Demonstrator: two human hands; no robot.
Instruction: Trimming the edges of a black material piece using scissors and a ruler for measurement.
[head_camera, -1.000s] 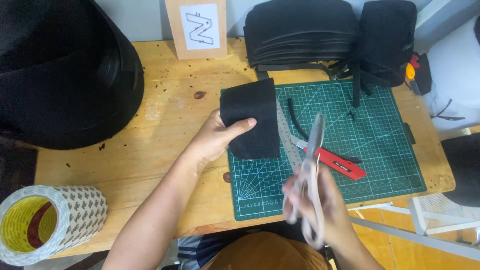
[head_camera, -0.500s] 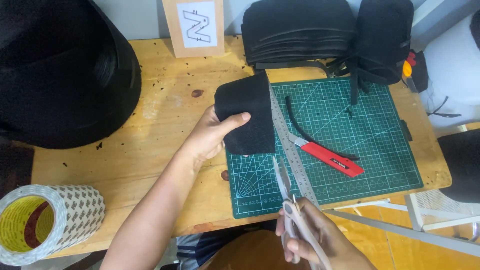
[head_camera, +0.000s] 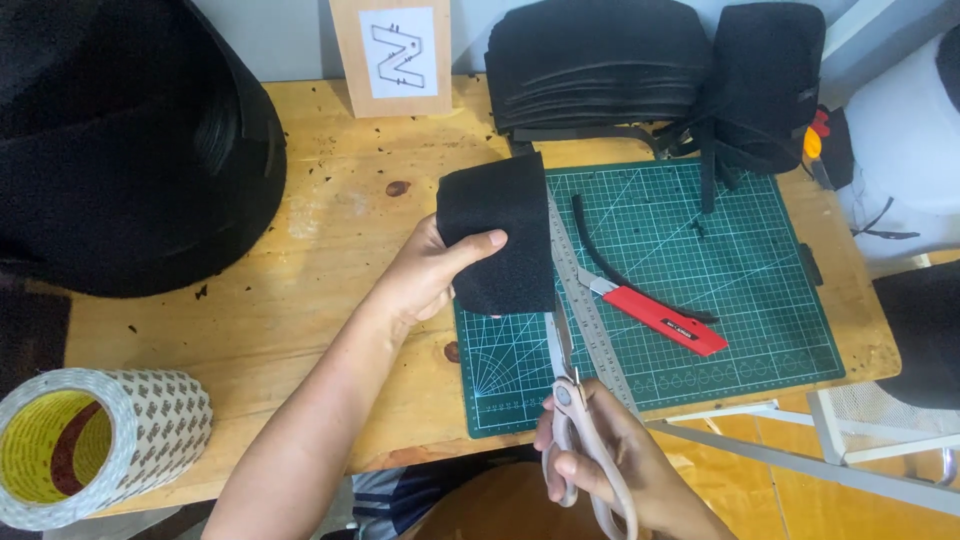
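Our left hand (head_camera: 432, 272) pinches the black fabric piece (head_camera: 497, 232) above the cutting mat's (head_camera: 740, 250) left edge; our right hand (head_camera: 610, 462), at the bench's (head_camera: 300, 280) front edge, grips pale scissors (head_camera: 570, 410), blades just below the fabric.

I am looking at a small craft workshop: under my scissors (head_camera: 580, 440) lies a green cutting mat (head_camera: 760, 330) on a wooden workbench (head_camera: 300, 300), beyond them stacked black fabric pieces (head_camera: 600, 60), a red utility knife (head_camera: 660, 318) alongside, a big tape roll (head_camera: 100, 440) far left.
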